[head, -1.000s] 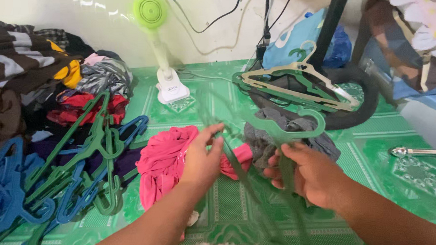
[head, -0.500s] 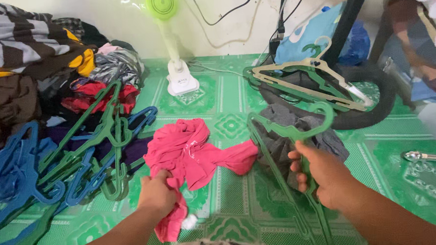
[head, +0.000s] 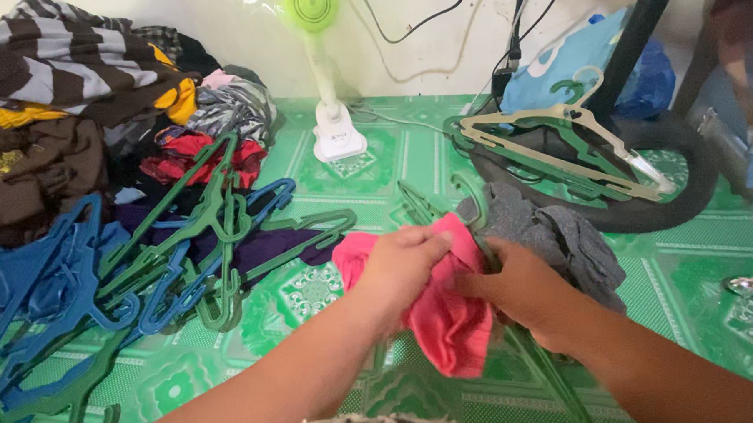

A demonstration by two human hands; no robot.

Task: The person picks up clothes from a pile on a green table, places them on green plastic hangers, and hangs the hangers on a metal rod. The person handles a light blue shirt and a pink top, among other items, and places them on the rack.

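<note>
My left hand point(head: 399, 265) grips a pink garment point(head: 447, 317) and holds it up against a green plastic hanger point(head: 426, 205). My right hand point(head: 521, 294) clasps the same hanger lower down, with the pink cloth bunched between both hands. The hanger's hook and shoulder poke out above the hands, and its lower arm point(head: 549, 376) runs down to the right. A grey garment point(head: 561, 238) lies crumpled just behind my right hand on the green patterned mat point(head: 312, 289).
A tangle of green and blue hangers point(head: 169, 244) lies to the left, beside a heap of clothes point(head: 65, 122). A small green and white fan point(head: 330, 80) stands at the back. More hangers point(head: 558, 143) rest on a black hose loop at right.
My left hand has lifted the pink garment off the mat and brought it to the hanger in my right hand. The view has shifted left, showing more of the clothes heap.
</note>
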